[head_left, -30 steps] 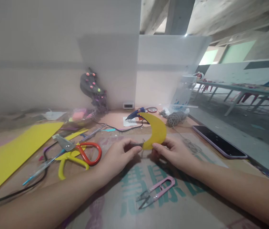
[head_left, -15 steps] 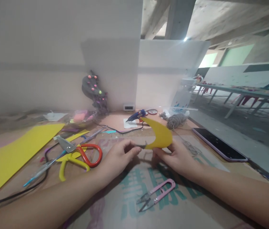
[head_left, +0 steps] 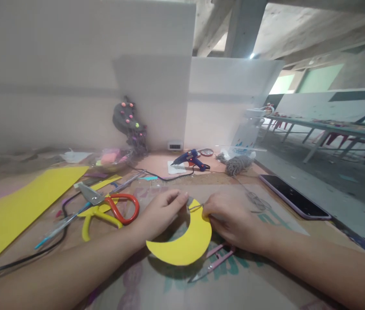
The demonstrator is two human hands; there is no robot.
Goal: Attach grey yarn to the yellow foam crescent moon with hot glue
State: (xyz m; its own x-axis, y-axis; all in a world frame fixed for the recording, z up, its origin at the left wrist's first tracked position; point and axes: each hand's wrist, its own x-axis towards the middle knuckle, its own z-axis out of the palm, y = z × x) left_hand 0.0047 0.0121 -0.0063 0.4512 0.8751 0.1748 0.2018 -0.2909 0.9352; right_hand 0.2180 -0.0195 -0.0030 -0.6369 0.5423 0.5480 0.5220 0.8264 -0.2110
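Observation:
A yellow crescent cutout (head_left: pixel 185 247) hangs between my hands, its lower point to the left. Grey yarn (head_left: pixel 196 208) crosses its upper end, where a grey-wrapped tip meets my left fingers. My left hand (head_left: pixel 164 213) is closed on that upper tip of the crescent. With its fingers pinched at the crescent's upper right edge, my right hand (head_left: pixel 230 217) holds the yarn strand; its fingertips are partly hidden. Pink thread snips (head_left: pixel 219 257) lie on the table below, partly covered by the crescent and my right hand.
Orange-and-yellow-handled scissors (head_left: pixel 124 209) and a yellow sheet (head_left: pixel 30 206) lie at left. Behind are a blue glue gun (head_left: pixel 185 157) with a black cord and a grey yarn ball (head_left: pixel 238 164). A phone (head_left: pixel 294 196) rests at the right edge. A dark decorated crescent (head_left: pixel 126 120) stands at the wall.
The crescent has swung down toward me, its free point now at lower left. My right hand has moved from the crescent's curve to the yarn near the wrapped tip.

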